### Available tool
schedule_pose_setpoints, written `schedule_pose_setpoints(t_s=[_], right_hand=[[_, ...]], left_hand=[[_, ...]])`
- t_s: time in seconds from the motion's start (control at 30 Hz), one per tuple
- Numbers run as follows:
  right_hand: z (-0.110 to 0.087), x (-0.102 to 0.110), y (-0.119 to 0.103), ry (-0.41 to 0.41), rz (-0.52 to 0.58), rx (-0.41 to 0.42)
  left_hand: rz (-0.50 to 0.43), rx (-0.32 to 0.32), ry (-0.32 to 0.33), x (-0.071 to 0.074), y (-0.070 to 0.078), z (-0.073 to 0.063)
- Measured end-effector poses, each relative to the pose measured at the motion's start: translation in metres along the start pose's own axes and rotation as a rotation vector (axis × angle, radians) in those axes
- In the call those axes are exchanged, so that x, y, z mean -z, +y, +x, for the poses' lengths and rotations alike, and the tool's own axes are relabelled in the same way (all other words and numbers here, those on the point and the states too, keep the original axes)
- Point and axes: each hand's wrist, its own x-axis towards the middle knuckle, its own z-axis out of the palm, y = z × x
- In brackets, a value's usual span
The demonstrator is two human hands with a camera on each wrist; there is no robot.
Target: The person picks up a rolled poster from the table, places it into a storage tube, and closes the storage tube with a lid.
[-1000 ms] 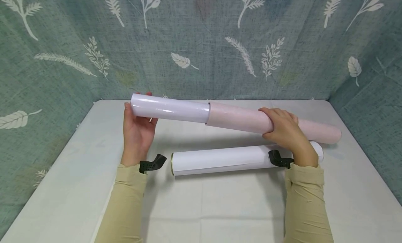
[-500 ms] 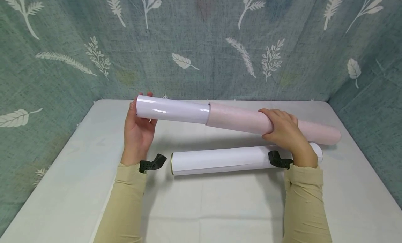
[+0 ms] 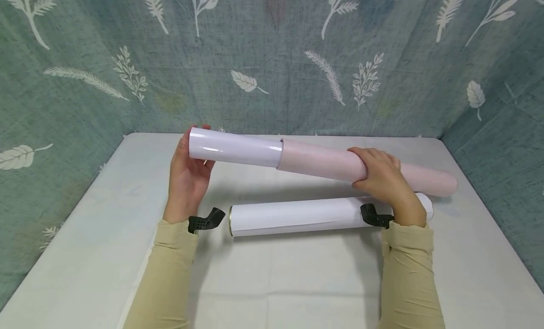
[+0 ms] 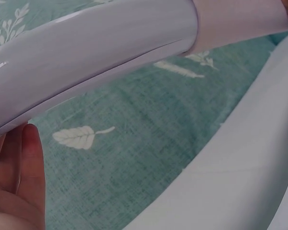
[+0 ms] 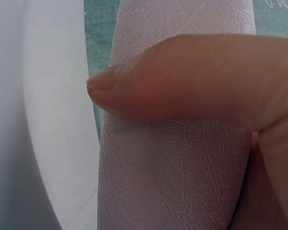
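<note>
A glossy white rolled sheet [image 3: 233, 147] runs into the mouth of a pink textured tube [image 3: 320, 159]; a long lengthwise edge shows on the sheet in the left wrist view. My left hand [image 3: 190, 185] holds the sheet's outer left end, thumb by the end and fingers behind and below it. In the left wrist view, fingertips [image 4: 32, 139] touch its underside. My right hand [image 3: 382, 178] grips the pink tube around its middle, the thumb [image 5: 173, 81] lying across it. The joined pair slopes down to the right, raised over the table at the left.
A white cylinder [image 3: 297, 217] with a gold-coloured rim at its left end lies on the white table [image 3: 318, 277], in front of the pink tube. Leaf-patterned green cloth [image 3: 255, 46] stands behind and at both sides.
My left hand's fingers and the white sheet's end have shifted right, and less of the sheet shows outside the pink tube. My right hand keeps its grip.
</note>
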Motion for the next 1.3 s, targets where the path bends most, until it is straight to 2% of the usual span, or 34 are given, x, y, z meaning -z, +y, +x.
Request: schedule_pose_setpoints(t_s=[0.2, 0.33, 0.5, 0.7, 0.83, 1.07, 1.3], right_hand=[[-0.010, 0.002, 0.003, -0.016, -0.015, -0.024], [-0.011, 0.002, 0.004, -0.018, -0.007, -0.023], [-0.010, 0.002, 0.003, -0.013, -0.005, -0.017], [-0.007, 0.000, 0.002, -0.017, -0.002, -0.014], [-0.006, -0.001, 0.002, -0.018, -0.001, -0.011], [-0.005, -0.001, 0.000, -0.048, 0.001, -0.013], [-0.001, 0.004, -0.005, -0.038, 0.040, 0.005]], left_hand=[[0.021, 0.047, -0.046, -0.004, -0.011, -0.003], [0.037, 0.045, -0.044, -0.006, -0.013, -0.003], [0.044, 0.038, -0.043, -0.005, -0.011, -0.001], [0.034, 0.018, -0.071, -0.004, -0.006, -0.002], [0.076, 0.000, -0.083, -0.002, -0.001, -0.003], [0.198, -0.044, -0.065, -0.001, 0.007, -0.005], [0.214, -0.051, -0.088, -0.003, 0.006, -0.004]])
